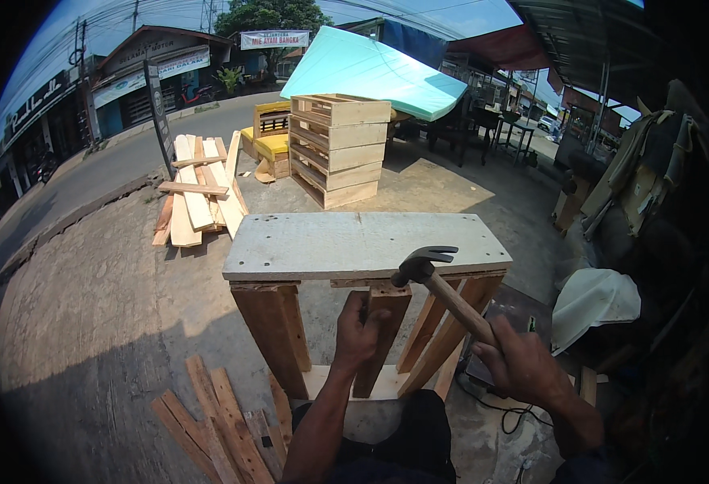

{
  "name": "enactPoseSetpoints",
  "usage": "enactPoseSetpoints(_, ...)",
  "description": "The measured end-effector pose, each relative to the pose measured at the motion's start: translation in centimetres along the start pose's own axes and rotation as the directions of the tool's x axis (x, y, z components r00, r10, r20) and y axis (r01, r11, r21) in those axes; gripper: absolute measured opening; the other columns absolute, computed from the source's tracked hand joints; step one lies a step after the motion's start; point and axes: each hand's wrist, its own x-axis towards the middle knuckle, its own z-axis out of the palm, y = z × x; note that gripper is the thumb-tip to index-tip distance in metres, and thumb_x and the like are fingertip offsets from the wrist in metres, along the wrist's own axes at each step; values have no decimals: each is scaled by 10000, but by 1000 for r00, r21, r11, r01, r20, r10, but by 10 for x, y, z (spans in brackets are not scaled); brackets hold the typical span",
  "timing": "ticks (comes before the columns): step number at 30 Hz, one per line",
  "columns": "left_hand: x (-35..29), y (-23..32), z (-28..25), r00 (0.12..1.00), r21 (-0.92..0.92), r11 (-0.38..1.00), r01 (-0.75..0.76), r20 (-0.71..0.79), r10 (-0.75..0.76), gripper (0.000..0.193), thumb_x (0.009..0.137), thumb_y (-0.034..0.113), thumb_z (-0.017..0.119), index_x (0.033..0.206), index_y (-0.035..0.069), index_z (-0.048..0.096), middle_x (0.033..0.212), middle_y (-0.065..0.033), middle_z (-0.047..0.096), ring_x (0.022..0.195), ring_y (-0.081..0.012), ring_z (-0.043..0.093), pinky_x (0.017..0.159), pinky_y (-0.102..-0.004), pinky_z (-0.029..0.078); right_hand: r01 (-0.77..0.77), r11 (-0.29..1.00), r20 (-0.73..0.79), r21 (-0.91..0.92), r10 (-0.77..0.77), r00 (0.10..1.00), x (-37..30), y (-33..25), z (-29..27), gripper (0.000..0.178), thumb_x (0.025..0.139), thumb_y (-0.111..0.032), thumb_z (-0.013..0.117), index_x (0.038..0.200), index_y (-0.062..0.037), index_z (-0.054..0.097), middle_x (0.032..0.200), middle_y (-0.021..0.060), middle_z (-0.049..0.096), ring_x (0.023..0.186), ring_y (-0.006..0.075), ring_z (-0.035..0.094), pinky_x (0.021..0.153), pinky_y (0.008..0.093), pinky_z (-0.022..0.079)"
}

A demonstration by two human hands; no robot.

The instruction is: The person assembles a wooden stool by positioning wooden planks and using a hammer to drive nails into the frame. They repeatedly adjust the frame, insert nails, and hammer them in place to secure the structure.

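Before me stands a wooden frame whose top is a pale board (pixel 354 242) with several nail or screw heads in it. Under the board's near edge, a brown wooden slat (pixel 382 343) stands upright in the middle of the frame. My left hand (pixel 356 335) is closed round the slat's left side, near its upper end. In my right hand (pixel 526 365) is a claw hammer (pixel 461 308), held by the lower part of its wooden handle. The hammer's dark head overlaps the board's near edge in view, just above the slat's top; whether it touches cannot be told.
Loose planks (pixel 223 419) lie at the lower left, with a pile of pale planks (pixel 201 194) farther off. Beyond the frame stand a slatted wooden unit (pixel 358 153) and a yellow-cushioned chair (pixel 272 145). White cloth (pixel 596 306) and a black cable (pixel 520 413) are at the right.
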Motion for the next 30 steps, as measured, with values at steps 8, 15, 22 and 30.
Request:
enactPoseSetpoints(8,4,1,-2,1000,111,994,-17,-20,19,272,958,160,719,1121,-1,574,992,-101,670,928,-151,637,840,-314,516,-47,999,239,27,39,970,3,0,5,354,1055,-243,570,1206,26,397,632,136,601,550,257,686,426,401,450)
enactPoseSetpoints(15,5,-7,-1,999,138,990,-21,-39,27,238,979,162,699,1102,17,554,988,-58,656,917,-103,611,822,-284,504,74,985,-341,157,-16,940,-4,5,20,323,982,-208,668,1077,18,458,617,165,598,516,388,647,454,458,502)
enactPoseSetpoints(22,8,-10,-6,999,114,992,-47,-2,47,343,963,256,732,1122,4,561,943,-128,676,915,-179,652,810,-331,516,270,956,-239,-117,-291,926,-25,51,82,393,901,-167,754,1141,1,493,768,159,661,569,308,685,464,418,533)
enactPoseSetpoints(30,5,-5,-10,999,235,971,-35,17,31,312,1000,227,635,1162,-11,514,1007,-177,718,912,-232,706,793,-378,538,268,905,-284,-330,-366,886,-6,83,137,330,847,-164,787,1025,-44,537,699,60,536,508,204,597,431,365,484)
